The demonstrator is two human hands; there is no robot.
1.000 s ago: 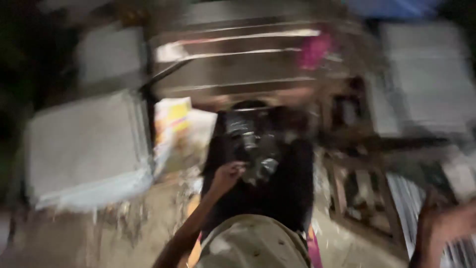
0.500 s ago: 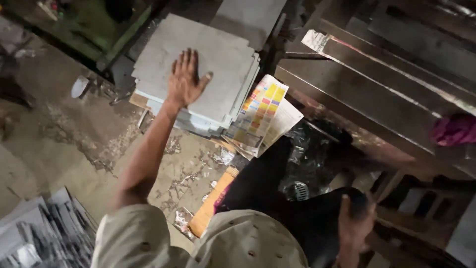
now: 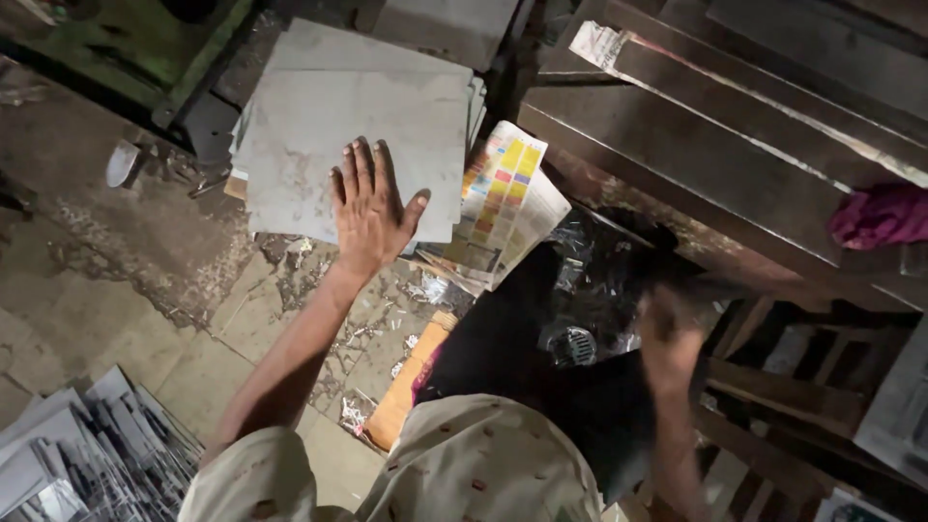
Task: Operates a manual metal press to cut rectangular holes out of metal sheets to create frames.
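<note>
While fanned grey sheets (image 3: pixel 72 454) lie at seven o'clock on the dirty floor (image 3: pixel 116 261), the left hand (image 3: pixel 368 208) presses flat, fingers spread, on the near edge of a grey sheet stack (image 3: pixel 358 126) at eleven o'clock. Colour-chart papers (image 3: pixel 503 198) lean just beside it. Right hand (image 3: pixel 667 333) is blurred over black cloth (image 3: pixel 522 338); its grip cannot be told. Pink rag (image 3: pixel 880 215) sits at two o'clock

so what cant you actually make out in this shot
- Right hand, head view: motion-blurred, so its grip and whatever it touches are unclear.
- Stack of grey sheets: the left hand lies flat on top and covers part of it; sheet count unreadable.
- Pile of sheets at lower left: cut off by the frame edge.
</note>
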